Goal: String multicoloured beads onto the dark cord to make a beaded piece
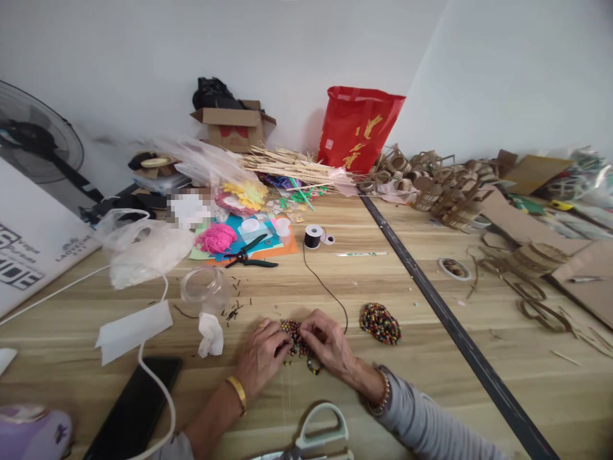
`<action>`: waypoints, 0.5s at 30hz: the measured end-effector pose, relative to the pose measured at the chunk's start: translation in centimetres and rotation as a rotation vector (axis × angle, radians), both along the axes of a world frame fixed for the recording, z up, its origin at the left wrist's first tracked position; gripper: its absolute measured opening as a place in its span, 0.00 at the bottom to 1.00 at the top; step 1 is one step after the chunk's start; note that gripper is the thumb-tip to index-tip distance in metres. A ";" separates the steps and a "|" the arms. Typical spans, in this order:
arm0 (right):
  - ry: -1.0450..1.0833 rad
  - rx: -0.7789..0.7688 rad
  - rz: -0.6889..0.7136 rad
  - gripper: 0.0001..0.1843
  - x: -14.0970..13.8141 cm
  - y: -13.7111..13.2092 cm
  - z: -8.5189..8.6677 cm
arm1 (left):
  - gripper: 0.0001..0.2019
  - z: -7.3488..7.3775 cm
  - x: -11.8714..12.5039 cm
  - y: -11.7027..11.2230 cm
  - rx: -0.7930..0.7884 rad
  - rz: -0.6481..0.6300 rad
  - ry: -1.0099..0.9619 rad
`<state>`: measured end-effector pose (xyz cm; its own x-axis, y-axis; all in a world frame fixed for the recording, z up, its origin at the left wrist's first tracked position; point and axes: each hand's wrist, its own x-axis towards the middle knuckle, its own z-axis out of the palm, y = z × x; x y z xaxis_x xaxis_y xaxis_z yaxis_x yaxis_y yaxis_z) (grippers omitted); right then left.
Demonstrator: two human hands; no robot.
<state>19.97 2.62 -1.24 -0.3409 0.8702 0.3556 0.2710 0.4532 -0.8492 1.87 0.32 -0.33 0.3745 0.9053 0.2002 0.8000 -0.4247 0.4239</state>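
Observation:
A loose pile of small multicoloured beads (290,328) lies on the table between my two hands. My left hand (263,354) is at its left side, fingers curled together at the beads; anything in the fingertips is too small to make out. From the right, my right hand (329,345) pinches over the pile. A black cord (325,285) runs from a spool (313,236) to behind this hand, and a short strung row of beads (314,367) shows below its fingers. To its right rests a coil of strung beads (380,324).
Scissors (323,427) lie at the front edge. Left are a phone (136,409), a clear jar (204,285) and crumpled tissue (211,334). Green-handled pliers (249,254) and pink yarn (216,237) lie farther back. A black strip (445,313) crosses the table; woven baskets (450,191) stand behind right.

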 end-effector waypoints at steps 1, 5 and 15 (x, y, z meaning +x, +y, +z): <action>-0.004 0.005 0.002 0.07 0.0 0.0 0.1 | 0.03 0.0 0.0 0.0 -0.004 0.002 0.000; -0.004 0.017 0.023 0.07 0.1 0.1 0.2 | 0.04 0.2 0.2 0.0 -0.005 0.002 -0.003; 0.008 0.075 0.057 0.07 0.2 0.1 -0.3 | 0.06 0.0 -0.1 0.2 -0.005 0.074 -0.440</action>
